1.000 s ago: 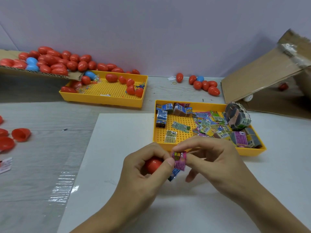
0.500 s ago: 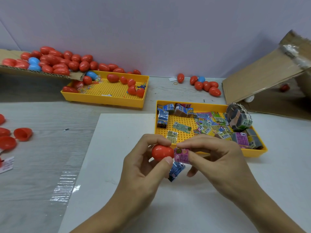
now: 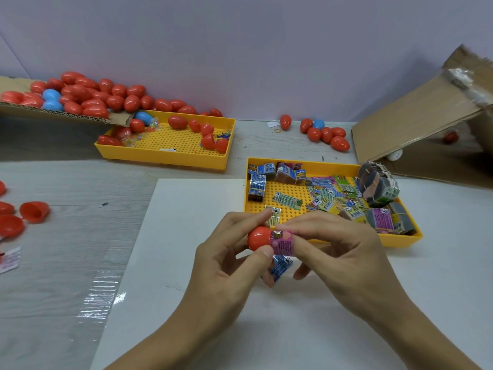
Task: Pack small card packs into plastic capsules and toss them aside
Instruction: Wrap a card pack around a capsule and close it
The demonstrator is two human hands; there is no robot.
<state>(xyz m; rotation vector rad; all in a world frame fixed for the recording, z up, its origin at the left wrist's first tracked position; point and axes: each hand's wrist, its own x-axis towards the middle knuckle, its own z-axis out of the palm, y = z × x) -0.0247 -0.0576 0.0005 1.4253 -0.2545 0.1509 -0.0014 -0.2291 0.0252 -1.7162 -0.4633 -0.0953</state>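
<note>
My left hand (image 3: 226,265) pinches a red capsule half (image 3: 258,237) between thumb and fingers over the white board. My right hand (image 3: 338,260) holds a rolled pink card pack (image 3: 283,243) whose end sits in the capsule's open mouth. A blue card pack (image 3: 280,267) hangs below, tucked between my hands; which hand holds it is unclear. Just behind my hands, the yellow tray (image 3: 400,240) holds several loose and bundled card packs (image 3: 328,196).
A second yellow tray (image 3: 165,156) at back left holds red capsules, fed from a cardboard flap piled with red and blue capsules (image 3: 80,94). More capsules (image 3: 326,133) lie by the wall. Open red halves (image 3: 33,210) sit at far left. A cardboard box (image 3: 421,110) stands right.
The pink pack has turned sideways and gone into the red capsule half's mouth. The capsule has rotated so its open end faces right, and both hands have risen slightly.
</note>
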